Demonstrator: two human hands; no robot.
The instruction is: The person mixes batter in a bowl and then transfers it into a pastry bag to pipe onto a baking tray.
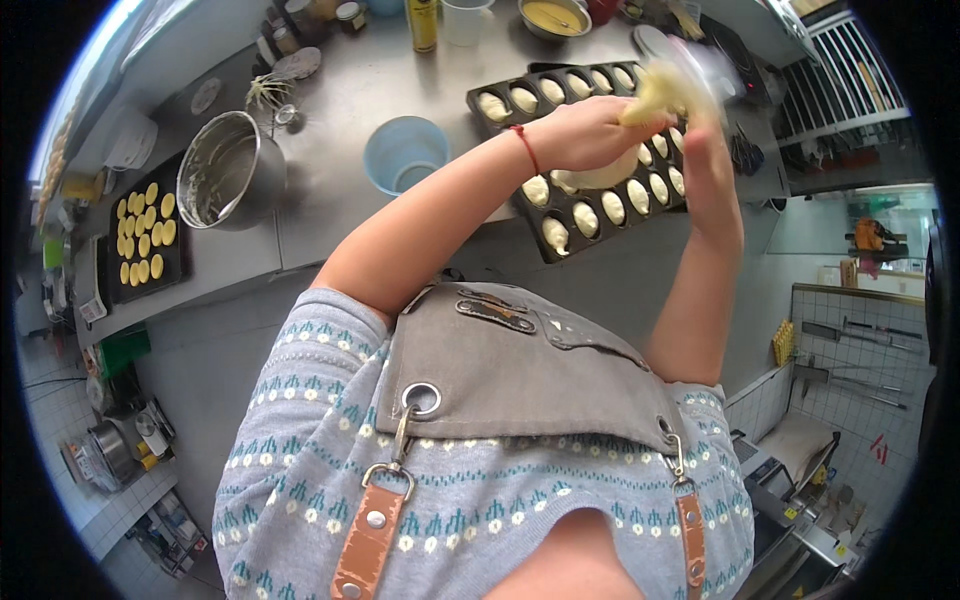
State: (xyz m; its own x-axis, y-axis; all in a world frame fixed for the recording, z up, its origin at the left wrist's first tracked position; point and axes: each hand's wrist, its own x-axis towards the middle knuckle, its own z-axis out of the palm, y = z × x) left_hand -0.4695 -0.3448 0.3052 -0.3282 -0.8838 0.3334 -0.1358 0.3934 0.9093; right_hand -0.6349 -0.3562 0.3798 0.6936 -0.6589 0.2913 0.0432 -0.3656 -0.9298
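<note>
A clear plastic bag of pale yellow batter [662, 92], blurred by motion, is held up over the far right of the counter. My left hand [590, 135], a red cord at its wrist, is closed on the bag's lower part. My right hand [708, 165] is raised against the bag's right side; its fingertips are smeared and partly hidden. Beneath both hands lies a dark baking mould tray [570, 222] with oval cups, many filled with pale batter. A rounded cream-coloured shape [605, 177] shows under my left hand; I cannot make out what it is.
A blue plastic bowl [407, 150] stands left of the mould tray. Farther left are a batter-smeared metal mixing bowl [232, 170], a whisk [268, 92] and a dark tray [125, 280] of small yellow oval cakes. A metal bowl of yellow liquid [556, 17] sits at the back.
</note>
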